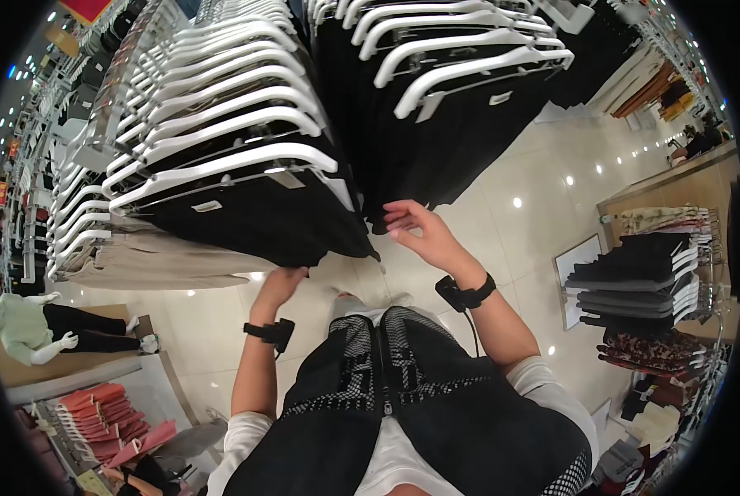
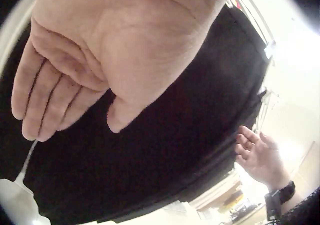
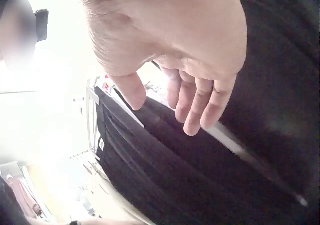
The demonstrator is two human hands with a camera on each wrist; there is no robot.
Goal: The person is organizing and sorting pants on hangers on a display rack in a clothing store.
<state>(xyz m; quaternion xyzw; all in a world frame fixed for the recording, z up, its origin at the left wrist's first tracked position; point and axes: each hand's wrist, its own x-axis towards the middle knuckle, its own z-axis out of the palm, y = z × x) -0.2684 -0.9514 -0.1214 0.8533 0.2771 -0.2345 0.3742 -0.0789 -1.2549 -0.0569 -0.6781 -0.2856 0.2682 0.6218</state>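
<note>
Black garments (image 1: 258, 211) hang from white clip hangers (image 1: 237, 161) on the nearer rack in the head view. My left hand (image 1: 279, 288) is at their lower edge; in the left wrist view this hand (image 2: 120, 50) has straight fingers together in front of the black cloth (image 2: 175, 130). Across the gap, my right hand (image 1: 423, 236) is raised close to a second row of black garments (image 1: 461, 157). The right wrist view shows this hand (image 3: 170, 40) with loosely bent fingers and the thumb apart, dark cloth (image 3: 165, 170) behind. Neither hand holds anything.
Beige garments (image 1: 163, 260) hang just left of the black ones. A white mannequin (image 1: 31, 331) lies across the left side of the view. On the right is another clothing rack (image 1: 634, 281), and pink garments (image 1: 109, 422) hang at lower left. Pale tiled floor (image 1: 518, 198) runs between.
</note>
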